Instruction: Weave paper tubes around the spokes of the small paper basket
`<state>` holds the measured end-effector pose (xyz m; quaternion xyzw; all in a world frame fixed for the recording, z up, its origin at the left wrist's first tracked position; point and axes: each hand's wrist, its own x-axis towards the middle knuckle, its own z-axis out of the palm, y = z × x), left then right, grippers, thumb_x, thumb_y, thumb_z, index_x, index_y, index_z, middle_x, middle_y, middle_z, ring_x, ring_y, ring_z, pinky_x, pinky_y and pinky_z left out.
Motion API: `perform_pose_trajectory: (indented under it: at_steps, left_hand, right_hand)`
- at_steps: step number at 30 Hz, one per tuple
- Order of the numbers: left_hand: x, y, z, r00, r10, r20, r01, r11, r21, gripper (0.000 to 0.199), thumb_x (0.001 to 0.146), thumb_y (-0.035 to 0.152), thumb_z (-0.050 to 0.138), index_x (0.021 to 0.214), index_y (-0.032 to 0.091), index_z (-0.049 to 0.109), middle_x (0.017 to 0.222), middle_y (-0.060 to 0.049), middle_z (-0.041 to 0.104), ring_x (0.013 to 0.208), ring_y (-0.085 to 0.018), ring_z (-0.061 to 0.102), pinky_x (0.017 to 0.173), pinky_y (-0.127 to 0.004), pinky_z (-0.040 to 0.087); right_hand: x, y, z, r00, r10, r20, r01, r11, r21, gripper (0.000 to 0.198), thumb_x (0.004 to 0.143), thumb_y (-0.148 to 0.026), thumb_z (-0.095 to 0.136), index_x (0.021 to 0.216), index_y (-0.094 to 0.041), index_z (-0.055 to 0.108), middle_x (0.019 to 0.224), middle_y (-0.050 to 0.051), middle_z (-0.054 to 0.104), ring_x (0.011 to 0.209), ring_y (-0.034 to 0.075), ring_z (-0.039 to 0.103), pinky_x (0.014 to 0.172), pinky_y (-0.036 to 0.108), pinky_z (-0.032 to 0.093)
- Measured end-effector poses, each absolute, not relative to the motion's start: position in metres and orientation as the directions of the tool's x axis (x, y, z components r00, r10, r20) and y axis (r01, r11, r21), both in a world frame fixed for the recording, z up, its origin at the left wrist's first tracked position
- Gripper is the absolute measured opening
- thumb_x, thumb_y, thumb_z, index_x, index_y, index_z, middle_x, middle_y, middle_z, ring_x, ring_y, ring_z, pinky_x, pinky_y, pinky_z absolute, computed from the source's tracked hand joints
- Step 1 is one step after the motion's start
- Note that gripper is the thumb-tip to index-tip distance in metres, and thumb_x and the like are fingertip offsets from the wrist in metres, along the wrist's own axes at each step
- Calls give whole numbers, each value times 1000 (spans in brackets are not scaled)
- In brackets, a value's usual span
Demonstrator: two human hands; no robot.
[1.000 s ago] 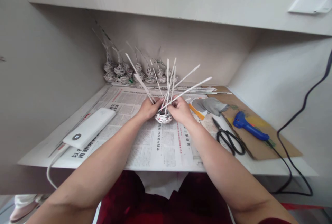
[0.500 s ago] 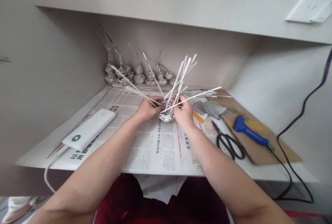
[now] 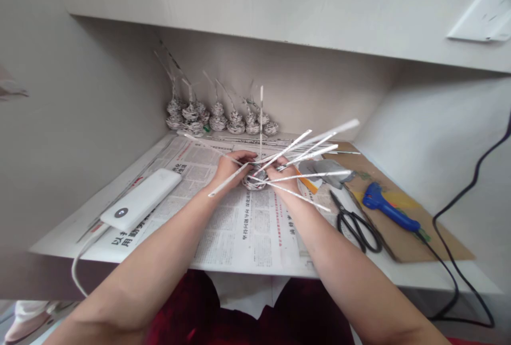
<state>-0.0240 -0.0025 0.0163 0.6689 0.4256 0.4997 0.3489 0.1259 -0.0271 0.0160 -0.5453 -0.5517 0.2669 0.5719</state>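
A small round woven paper piece (image 3: 255, 181), made of rolled newspaper strips, sits between my hands above the newspaper-covered table. Long white paper sticks (image 3: 313, 175) stick out of it, most of them fanned to the right, one upright and others to the left. My left hand (image 3: 235, 168) is closed on its left side, fingers curled at the rim. Gripping the right side, my right hand (image 3: 282, 172) has its thumb and fingers at the bases of the sticks. The fingertips are partly hidden by the sticks.
Several gourd-shaped woven paper pieces (image 3: 217, 117) line the back wall. A white power bank (image 3: 141, 201) with a cable lies left on the newspaper (image 3: 223, 233). To the right are black scissors (image 3: 355, 222), a blue glue gun (image 3: 389, 206) on cardboard (image 3: 431, 236), and a grey scraper (image 3: 333, 174).
The paper sticks have swung from a mostly upright bunch to a fan spread low to the right, with one now pointing toward my left forearm. Both hands stay on the woven piece.
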Motion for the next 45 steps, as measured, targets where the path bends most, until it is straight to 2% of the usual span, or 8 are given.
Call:
perform_pose_trajectory:
  at_steps: [4, 9, 14, 22, 31, 36, 41, 45]
  left_hand:
    - [-27, -2, 18, 132, 921, 367, 301, -390, 870, 20, 66, 25, 68, 83, 15, 71, 81, -6, 72, 73, -18, 65, 70, -28, 50]
    - [-27, -7, 23, 129, 921, 368, 335, -390, 858, 20, 72, 30, 64, 82, 14, 71, 79, -6, 72, 72, -18, 65, 67, -27, 48]
    - [-28, -4, 21, 116, 925, 363, 360, -380, 852, 22, 73, 32, 64, 83, 14, 72, 80, -7, 73, 74, -20, 65, 70, -28, 48]
    - [-26, -4, 20, 104, 911, 399, 360, -408, 839, 17, 72, 31, 63, 77, 17, 71, 81, -5, 73, 79, -19, 65, 75, -27, 48]
    - [-24, -8, 22, 139, 930, 340, 428, -366, 826, 14, 67, 24, 63, 76, 16, 71, 74, -4, 71, 68, -18, 64, 65, -27, 46]
    - [-24, -13, 25, 122, 931, 344, 471, -359, 806, 14, 68, 24, 61, 76, 18, 71, 77, -4, 72, 72, -19, 64, 70, -28, 48]
    - [-24, -11, 22, 126, 936, 328, 496, -346, 796, 14, 69, 24, 61, 76, 19, 72, 77, -4, 73, 73, -19, 65, 70, -28, 48]
    - [-24, -8, 19, 66, 952, 300, 463, -296, 835, 13, 68, 24, 63, 76, 19, 72, 77, -4, 73, 70, -18, 65, 67, -28, 48]
  right_hand:
    - [127, -28, 18, 244, 896, 371, 356, 273, -893, 10, 68, -24, 57, 73, -19, 64, 72, 1, 68, 72, 18, 65, 70, 27, 50]
    - [130, -32, 21, 180, 914, 363, 432, 258, -864, 23, 68, -22, 57, 89, -20, 66, 80, 1, 70, 77, 18, 66, 73, 28, 50]
    - [133, -32, 20, 139, 920, 367, 563, 232, -793, 13, 71, -23, 55, 80, -22, 65, 77, 0, 70, 74, 18, 65, 71, 29, 49]
    - [135, -25, 8, 177, 912, 369, 566, 212, -797, 9, 70, -23, 54, 72, -23, 64, 75, -1, 69, 71, 18, 64, 70, 28, 49]
    - [138, -28, 9, 159, 926, 343, 589, 190, -786, 16, 70, -24, 56, 82, -26, 68, 78, -1, 70, 77, 19, 65, 73, 31, 50]
    - [133, -33, 14, 176, 908, 381, 561, 226, -796, 18, 69, -28, 59, 84, -25, 67, 82, 0, 71, 78, 19, 66, 73, 30, 50]
    - [131, -28, 8, 262, 928, 264, 448, 125, -885, 24, 68, -39, 60, 80, -19, 65, 75, 3, 69, 72, 20, 65, 65, 29, 50]
    - [130, -26, 3, 249, 929, 275, 429, 149, -891, 18, 71, -34, 55, 78, -20, 64, 71, 1, 67, 69, 18, 63, 64, 27, 49]
